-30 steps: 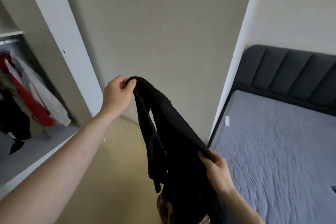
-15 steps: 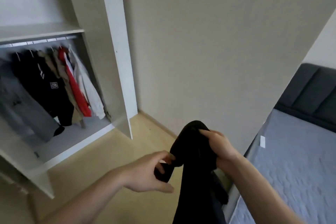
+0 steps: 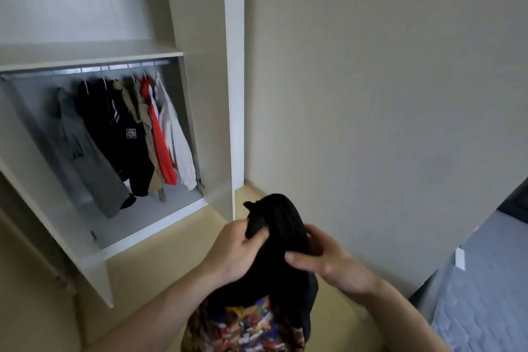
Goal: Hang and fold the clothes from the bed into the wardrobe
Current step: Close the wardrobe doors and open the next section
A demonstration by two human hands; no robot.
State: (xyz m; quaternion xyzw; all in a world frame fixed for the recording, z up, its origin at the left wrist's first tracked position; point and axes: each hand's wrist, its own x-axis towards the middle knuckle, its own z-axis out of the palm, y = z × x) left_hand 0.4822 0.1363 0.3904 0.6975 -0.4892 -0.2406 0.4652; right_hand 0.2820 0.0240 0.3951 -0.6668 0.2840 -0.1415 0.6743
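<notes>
Black soft garment (image 3: 281,237) bunched between left hand (image 3: 233,251) and right hand (image 3: 328,263)

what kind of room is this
Most likely a bedroom. An open built-in wardrobe has clothes on hangers along a rail, and the corner of a bed with a grey quilted mattress shows at the right.

A plain beige wall (image 3: 371,80) fills most of the view. Below it runs a yellowish floor (image 3: 137,274), meeting the wall at a low skirting strip. At the bottom edge, below the wall, a bit of brightly patterned cloth (image 3: 243,326) in red, yellow and blue shows, worn by the person.
</notes>
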